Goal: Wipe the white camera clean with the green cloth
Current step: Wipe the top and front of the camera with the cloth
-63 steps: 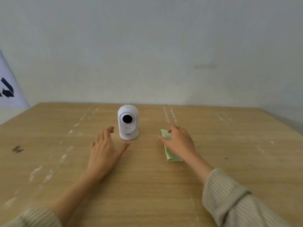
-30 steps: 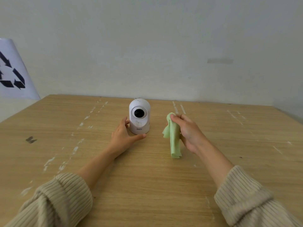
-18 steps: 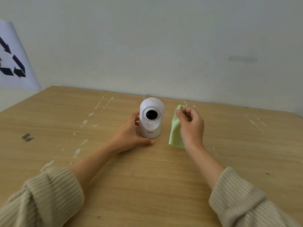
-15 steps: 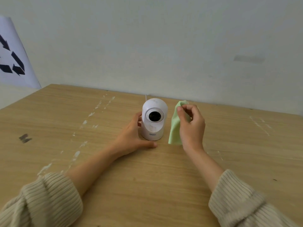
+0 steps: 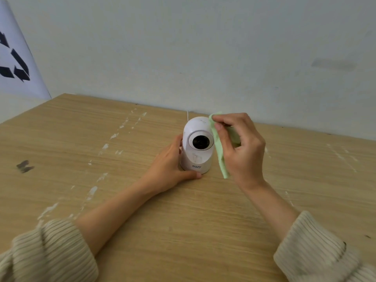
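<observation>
The white camera (image 5: 196,157), domed with a round dark lens facing me, stands upright near the far edge of the wooden table (image 5: 183,220). My left hand (image 5: 169,166) wraps around its base from the left, thumb lying along the front. My right hand (image 5: 241,151) pinches the green cloth (image 5: 218,147), which hangs down beside the camera's right side. The cloth's upper edge touches the top right of the dome. Part of the cloth is hidden behind my fingers.
A pale wall (image 5: 203,58) rises directly behind the table. A white sheet with a dark recycling symbol (image 5: 14,64) leans at the far left. White paint scuffs (image 5: 114,137) streak the tabletop. A thin white cable (image 5: 187,115) rises behind the camera.
My right hand lifted the green cloth off the table and brought it against the camera's upper right side. My left hand closed around the camera's base and stays there.
</observation>
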`<move>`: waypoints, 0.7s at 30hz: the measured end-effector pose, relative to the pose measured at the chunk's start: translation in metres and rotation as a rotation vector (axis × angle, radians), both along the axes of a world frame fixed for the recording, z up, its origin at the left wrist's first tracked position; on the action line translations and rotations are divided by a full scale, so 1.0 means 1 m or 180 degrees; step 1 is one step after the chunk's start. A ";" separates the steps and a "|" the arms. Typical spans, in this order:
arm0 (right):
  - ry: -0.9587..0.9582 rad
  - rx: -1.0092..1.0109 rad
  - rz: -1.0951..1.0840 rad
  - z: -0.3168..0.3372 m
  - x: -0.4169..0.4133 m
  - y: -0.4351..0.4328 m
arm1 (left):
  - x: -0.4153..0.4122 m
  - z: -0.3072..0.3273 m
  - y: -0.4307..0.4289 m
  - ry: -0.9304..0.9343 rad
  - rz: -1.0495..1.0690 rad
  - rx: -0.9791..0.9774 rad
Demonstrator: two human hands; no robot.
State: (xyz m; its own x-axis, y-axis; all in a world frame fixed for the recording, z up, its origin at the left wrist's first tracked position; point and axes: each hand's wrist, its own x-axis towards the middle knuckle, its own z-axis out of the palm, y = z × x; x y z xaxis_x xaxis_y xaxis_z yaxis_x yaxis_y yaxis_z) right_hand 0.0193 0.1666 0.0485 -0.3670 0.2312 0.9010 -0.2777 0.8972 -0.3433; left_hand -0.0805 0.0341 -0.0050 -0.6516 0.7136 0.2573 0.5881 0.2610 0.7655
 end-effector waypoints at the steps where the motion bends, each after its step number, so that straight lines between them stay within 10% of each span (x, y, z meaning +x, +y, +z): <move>1: -0.0052 0.0169 0.0039 0.000 -0.002 0.000 | 0.000 0.000 0.000 0.0004 0.0001 -0.0010; 16: -0.1212 -0.1266 0.0544 0.024 -0.015 0.035 | 0.002 0.001 -0.001 -0.0031 0.0005 -0.0041; 21: -0.1113 -0.0447 0.0848 0.029 -0.011 0.019 | 0.003 0.001 -0.001 -0.0087 -0.0006 -0.0019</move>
State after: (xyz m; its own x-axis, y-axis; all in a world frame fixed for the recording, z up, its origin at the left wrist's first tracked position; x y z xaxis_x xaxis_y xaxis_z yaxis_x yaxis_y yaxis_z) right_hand 0.0085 0.1857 0.0775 -0.7065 0.1985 0.6793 -0.3382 0.7484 -0.5705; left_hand -0.0777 0.0333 -0.0044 -0.6569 0.7164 0.2351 0.5675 0.2646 0.7797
